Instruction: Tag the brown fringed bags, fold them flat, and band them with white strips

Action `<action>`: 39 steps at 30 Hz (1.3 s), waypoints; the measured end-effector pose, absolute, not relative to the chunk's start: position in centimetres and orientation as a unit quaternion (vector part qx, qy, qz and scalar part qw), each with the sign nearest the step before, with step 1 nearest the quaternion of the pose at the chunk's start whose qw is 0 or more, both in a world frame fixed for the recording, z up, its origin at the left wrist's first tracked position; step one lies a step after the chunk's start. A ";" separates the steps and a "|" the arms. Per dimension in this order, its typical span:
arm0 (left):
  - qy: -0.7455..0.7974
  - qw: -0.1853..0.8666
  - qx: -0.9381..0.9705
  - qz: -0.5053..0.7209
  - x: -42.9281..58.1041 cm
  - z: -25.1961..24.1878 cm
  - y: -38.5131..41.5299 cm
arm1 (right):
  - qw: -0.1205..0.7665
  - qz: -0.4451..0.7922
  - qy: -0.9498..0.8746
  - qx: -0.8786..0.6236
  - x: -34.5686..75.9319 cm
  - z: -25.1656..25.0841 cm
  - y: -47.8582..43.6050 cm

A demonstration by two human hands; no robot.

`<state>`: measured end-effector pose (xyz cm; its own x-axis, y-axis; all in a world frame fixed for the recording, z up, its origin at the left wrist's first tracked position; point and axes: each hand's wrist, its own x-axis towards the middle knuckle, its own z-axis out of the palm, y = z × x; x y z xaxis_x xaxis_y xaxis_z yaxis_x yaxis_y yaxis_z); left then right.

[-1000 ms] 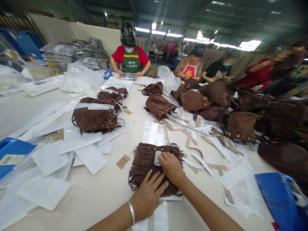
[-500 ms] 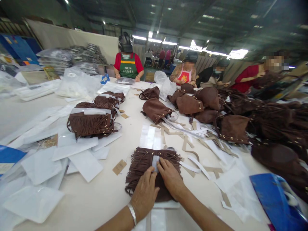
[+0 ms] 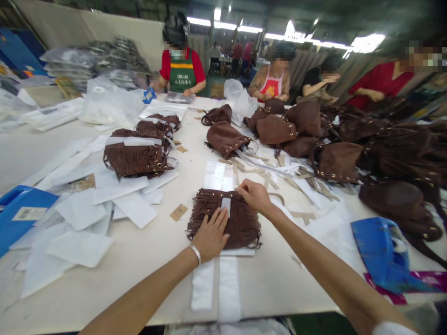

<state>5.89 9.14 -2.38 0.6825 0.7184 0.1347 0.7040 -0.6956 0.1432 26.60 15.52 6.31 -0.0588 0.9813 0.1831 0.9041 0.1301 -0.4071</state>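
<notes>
A dark brown fringed bag (image 3: pixel 240 225) lies flat on the table in front of me, with a small white strip (image 3: pixel 226 204) across its upper middle. My left hand (image 3: pixel 211 234) rests on the bag's front, fingers stretched out, their tips at the strip's lower end. At the bag's top right edge, my right hand (image 3: pixel 255 196) has its fingers pinched together; what lies between them is hidden. White paper strips (image 3: pixel 229 284) run under the bag and stick out towards me and away from me. A brown tag (image 3: pixel 179 212) lies just left of the bag.
Finished-looking fringed bags (image 3: pixel 136 156) sit at left behind loose white sheets (image 3: pixel 78 246). More brown bags (image 3: pixel 337 160) are heaped at right, near scattered paper strips (image 3: pixel 305 215). Blue plastic containers (image 3: pixel 379 251) lie on both sides. Several co-workers (image 3: pixel 181 70) work across the table.
My right hand has left the white strip and moved to the bag's top right edge, its fingers now pinched. My left hand stays on the bag, flatter. The camera view has tilted down.
</notes>
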 end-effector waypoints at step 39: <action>0.411 0.037 0.909 0.052 7.1 -2.6 8.2 | 0.158 0.267 -0.808 -0.501 23.9 -0.3 -10.6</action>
<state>7.06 8.15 -2.57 0.6570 0.7512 0.0642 0.7435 -0.6596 0.1098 23.88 -10.59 -0.28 -0.4472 0.8944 -0.0118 0.7257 0.3551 -0.5893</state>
